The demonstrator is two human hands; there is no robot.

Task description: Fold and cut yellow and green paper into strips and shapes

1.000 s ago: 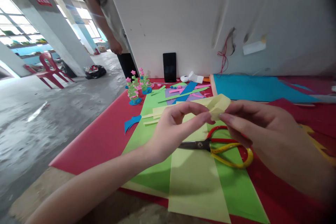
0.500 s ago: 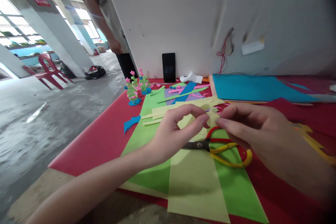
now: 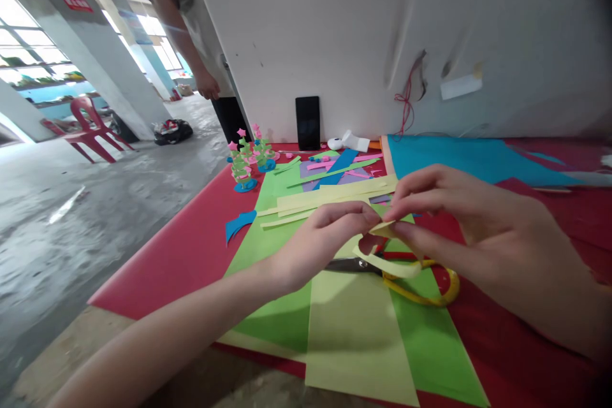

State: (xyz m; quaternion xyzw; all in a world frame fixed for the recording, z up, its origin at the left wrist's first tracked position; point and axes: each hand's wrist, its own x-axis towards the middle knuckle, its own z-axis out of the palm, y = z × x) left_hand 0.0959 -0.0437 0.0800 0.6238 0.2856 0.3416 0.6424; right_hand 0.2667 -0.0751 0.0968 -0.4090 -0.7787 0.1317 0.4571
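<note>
Between my two hands is a pale yellow paper strip (image 3: 389, 266), folded at its upper end, with a loose tail curling down. My left hand (image 3: 329, 236) pinches one side of the fold, its fingertips partly hidden behind the paper. On the other side, my right hand (image 3: 459, 229) grips it between thumb and fingers. Below them lie scissors (image 3: 421, 290) with red and yellow handles, partly covered by the strip. Under the scissors are a pale yellow sheet (image 3: 358, 331) and a green sheet (image 3: 268, 319).
Small paper trees with pink stars (image 3: 243, 172) stand at the table's back left. Yellow strips (image 3: 335, 190) and coloured scraps lie beyond my hands. A phone (image 3: 307, 122) leans against the white board (image 3: 354, 32). Blue sheets (image 3: 468, 156) lie back right. Another person's hand (image 3: 208, 84) hangs beside the board.
My right hand has turned and lifted slightly, and my left fingertips have shifted. The strip's loose tail now hangs in view over the scissors.
</note>
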